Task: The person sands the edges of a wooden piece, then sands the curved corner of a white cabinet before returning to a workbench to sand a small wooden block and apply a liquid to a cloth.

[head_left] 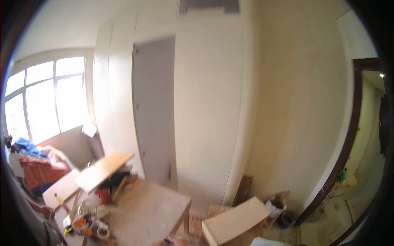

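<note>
At the bottom edge, beside the wooden table's front corner, a small skin-toned patch point(177, 241) shows, seemingly part of my right hand. Most of it is cut off by the frame, and its fingers cannot be made out. Something small and dark lies against it. Close by on the right is a pale box-like board point(236, 221). My left hand is out of view. The wooden table point(156, 205) carries a tilted wooden panel point(104, 170), a red object point(104, 196), a roll of tape point(102, 233) and a jumble of tools.
At the left edge, another person's hand point(47, 212) is near a yellow-handled tool point(59, 200). Cloths point(41, 164) are piled under the window. Tall cream cabinets point(209, 102) stand behind the table. A bucket point(288, 218) and bag point(277, 203) sit near the dark doorframe point(349, 156).
</note>
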`<state>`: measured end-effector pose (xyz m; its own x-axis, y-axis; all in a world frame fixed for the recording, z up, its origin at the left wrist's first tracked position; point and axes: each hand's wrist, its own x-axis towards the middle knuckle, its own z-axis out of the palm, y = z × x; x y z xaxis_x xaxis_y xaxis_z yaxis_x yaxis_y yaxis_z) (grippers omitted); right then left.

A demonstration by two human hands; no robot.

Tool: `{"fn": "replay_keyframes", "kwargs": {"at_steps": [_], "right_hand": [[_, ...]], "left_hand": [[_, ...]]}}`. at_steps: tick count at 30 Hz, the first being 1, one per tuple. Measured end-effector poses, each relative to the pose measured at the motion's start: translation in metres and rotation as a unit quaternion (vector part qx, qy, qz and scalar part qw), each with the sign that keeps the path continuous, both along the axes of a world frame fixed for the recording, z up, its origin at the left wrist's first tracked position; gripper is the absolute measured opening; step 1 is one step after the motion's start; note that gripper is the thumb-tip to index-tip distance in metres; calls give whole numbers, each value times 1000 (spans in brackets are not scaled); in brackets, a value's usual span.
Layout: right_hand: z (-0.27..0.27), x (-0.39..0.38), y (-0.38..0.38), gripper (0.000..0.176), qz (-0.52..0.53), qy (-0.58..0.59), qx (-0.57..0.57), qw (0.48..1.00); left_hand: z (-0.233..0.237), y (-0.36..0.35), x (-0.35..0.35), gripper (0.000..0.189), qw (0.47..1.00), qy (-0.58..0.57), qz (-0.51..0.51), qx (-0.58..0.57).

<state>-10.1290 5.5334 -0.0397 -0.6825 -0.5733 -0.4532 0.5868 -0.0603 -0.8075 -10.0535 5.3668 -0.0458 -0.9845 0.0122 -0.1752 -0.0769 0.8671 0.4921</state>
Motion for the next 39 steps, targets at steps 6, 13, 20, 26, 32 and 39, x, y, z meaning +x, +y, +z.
{"fn": "replay_keyframes", "kwargs": {"at_steps": [6,13,20,26,32,39], "right_hand": [[16,-6,23,27,-99,181,53,977],[-24,-27,9,26,-221,70,25,972],[-41,-31,-9,41,-71,185,85,976],[-59,-31,-14,43,-96,238,88,962],[-17,-12,-1,45,-96,216,39,971],[36,-23,6,38,4,440,277,854]], "left_hand": [[-9,13,-39,44,993,103,-42,29],[-31,11,-55,43,987,137,-60,62],[-36,-9,-35,30,980,177,-87,6],[-37,-9,-38,29,986,149,-76,24],[-31,-4,-38,37,988,136,-48,55],[28,-4,-36,51,943,226,-51,239]]}}
